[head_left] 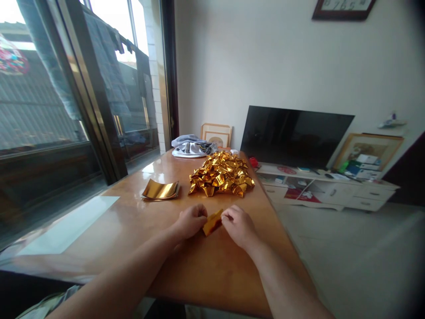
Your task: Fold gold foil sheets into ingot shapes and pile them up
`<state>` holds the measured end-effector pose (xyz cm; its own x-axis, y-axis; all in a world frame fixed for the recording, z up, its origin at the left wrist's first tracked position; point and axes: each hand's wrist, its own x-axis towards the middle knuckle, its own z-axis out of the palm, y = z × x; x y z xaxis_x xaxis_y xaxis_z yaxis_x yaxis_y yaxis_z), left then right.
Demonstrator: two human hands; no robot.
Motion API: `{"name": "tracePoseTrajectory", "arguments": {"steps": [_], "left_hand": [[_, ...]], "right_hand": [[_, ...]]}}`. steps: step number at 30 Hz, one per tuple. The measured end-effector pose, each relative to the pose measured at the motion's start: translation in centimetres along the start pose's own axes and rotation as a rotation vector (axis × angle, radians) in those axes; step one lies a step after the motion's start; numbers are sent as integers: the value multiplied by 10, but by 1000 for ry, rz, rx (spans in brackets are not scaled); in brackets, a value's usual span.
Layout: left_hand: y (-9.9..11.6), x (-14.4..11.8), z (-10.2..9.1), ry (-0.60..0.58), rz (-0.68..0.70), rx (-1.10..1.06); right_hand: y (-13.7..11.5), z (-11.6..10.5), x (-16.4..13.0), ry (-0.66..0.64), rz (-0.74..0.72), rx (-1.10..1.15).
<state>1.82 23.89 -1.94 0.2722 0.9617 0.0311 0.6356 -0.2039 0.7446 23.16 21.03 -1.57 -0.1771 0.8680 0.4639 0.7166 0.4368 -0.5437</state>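
My left hand (190, 220) and my right hand (237, 226) meet over the wooden table (206, 270), both pinching a small folded piece of gold foil paper (212, 221) between them. The paper rests low, at or just above the tabletop. Beyond my hands lies a heap of folded gold foil pieces (220, 173). To the left of the heap sits a short stack of flat gold foil sheets (160, 190).
A grey bundle of cloth (191, 146) lies at the table's far end, with a framed picture (216, 134) behind it. A window (66, 102) runs along the left. A dark TV (295, 135) stands on a low white cabinet (332, 188) to the right.
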Motion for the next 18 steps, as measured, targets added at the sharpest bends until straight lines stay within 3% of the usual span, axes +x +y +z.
{"name": "tracePoseTrajectory", "arguments": {"steps": [7,18], "left_hand": [[13,-4,-2,17,-28,155],[19,-13,-2,-7,-6,223]], "right_hand": [[-11,-2,-6,-184,-143,-45],[-14,-2,-9,-253,-188,-44]]}}
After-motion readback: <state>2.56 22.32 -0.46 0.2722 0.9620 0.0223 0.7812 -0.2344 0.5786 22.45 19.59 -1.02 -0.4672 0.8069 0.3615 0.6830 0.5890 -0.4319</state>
